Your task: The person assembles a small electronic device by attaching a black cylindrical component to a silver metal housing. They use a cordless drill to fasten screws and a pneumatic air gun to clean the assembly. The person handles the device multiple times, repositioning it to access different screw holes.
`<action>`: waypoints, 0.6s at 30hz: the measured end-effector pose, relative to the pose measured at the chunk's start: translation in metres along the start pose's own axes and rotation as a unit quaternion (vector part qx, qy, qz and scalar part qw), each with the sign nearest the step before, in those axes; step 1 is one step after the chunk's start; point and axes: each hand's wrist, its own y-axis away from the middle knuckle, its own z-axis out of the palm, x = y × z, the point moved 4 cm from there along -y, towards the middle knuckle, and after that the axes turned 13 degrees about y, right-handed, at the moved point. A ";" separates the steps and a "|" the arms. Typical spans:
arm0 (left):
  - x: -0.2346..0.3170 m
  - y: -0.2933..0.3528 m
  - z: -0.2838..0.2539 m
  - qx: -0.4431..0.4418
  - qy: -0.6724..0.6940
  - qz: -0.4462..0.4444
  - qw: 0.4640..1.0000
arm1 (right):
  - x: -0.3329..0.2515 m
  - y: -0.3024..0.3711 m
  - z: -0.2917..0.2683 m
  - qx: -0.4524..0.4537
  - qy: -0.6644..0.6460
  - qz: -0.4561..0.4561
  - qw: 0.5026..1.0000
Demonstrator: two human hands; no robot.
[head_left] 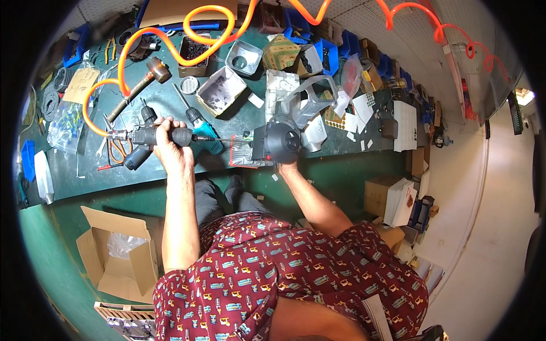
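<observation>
1. Green bench (352, 165): black round part (282, 142) sits at front edge, R of centre.
2. Right hand (286, 168) steadies the part from below; fingers hidden, grip can't tell.
3. Left hand (169, 146) fisted round air screwdriver (151, 136), long axis horiz., bit pointing R at the part, tip just short.

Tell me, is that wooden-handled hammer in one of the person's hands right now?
No, the hammer lies on the green bench apart from both hands; the left hand grips an air screwdriver instead.
</observation>
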 end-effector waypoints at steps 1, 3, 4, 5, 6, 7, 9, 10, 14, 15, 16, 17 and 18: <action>0.002 0.000 0.001 0.004 -0.003 0.006 1.000 | -0.001 0.002 0.002 0.012 0.025 0.006 1.000; 0.007 0.001 0.005 0.009 -0.013 0.018 1.000 | -0.005 0.007 0.006 0.035 0.076 0.017 0.996; 0.009 0.000 0.004 0.005 -0.013 0.019 1.000 | -0.007 0.008 0.010 0.040 0.076 0.017 0.996; 0.012 -0.002 0.002 0.000 -0.013 0.021 1.000 | -0.010 0.009 0.014 0.044 0.077 0.017 0.996; 0.013 -0.002 0.003 -0.003 -0.012 0.021 1.000 | -0.009 0.009 0.011 0.050 0.079 0.016 0.996; 0.013 0.000 0.003 -0.001 -0.010 0.018 1.000 | -0.007 0.009 0.009 0.056 0.078 0.012 0.995; 0.011 0.000 0.001 0.009 0.003 0.011 1.000 | -0.005 0.010 0.008 0.069 0.077 0.005 0.995; 0.010 0.001 -0.001 0.015 0.009 0.008 1.000 | -0.005 0.011 0.008 0.068 0.072 0.007 0.995; 0.007 0.003 -0.003 0.013 0.011 0.009 1.000 | -0.006 0.012 0.007 0.066 0.056 0.013 0.996; 0.007 0.002 -0.003 0.014 0.009 0.011 1.000 | -0.004 0.011 0.005 0.063 0.061 0.011 0.996; 0.007 0.002 -0.003 0.015 0.006 0.014 1.000 | -0.003 0.010 0.003 0.061 0.066 0.010 0.996; 0.008 0.001 -0.003 0.016 0.004 0.016 1.000 | -0.002 0.009 0.001 0.056 0.077 0.005 0.995; 0.007 0.001 -0.003 0.014 0.006 0.015 1.000 | -0.002 0.009 0.002 0.051 0.089 0.000 0.995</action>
